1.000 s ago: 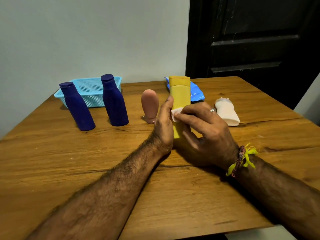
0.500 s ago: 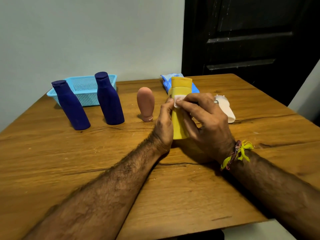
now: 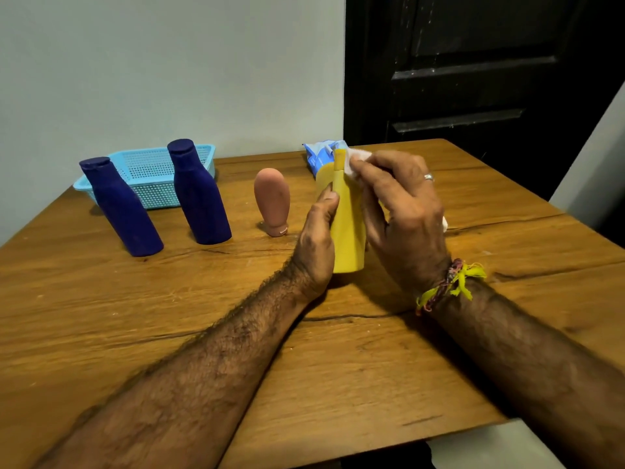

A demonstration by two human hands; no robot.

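Head view: yellow bottle (image 3: 348,228) upright on wooden table (image 3: 338,367), mid-table, between both hands.
Left hand (image 3: 314,245): fingers wrapped round the yellow bottle's left side, thumb on its front.
Right hand (image 3: 402,211): fingertips pinching white wipe (image 3: 359,160) against the bottle's cap.
Pink bottle (image 3: 272,201): cap-down, just left of the left hand.
Dark blue bottles (image 3: 121,208): two, standing further left, apart.
Blue basket (image 3: 148,177): behind them, by the wall.
Blue packet (image 3: 318,155): behind the yellow bottle.

White cloth (image 3: 359,156): mostly covered by right hand (image 3: 404,214). White item (image 3: 445,224) behind that hand: sliver only, unidentifiable. Left hand (image 3: 316,245): fingers hidden behind yellow bottle (image 3: 348,228). Blue packet (image 3: 318,159): partly hidden.
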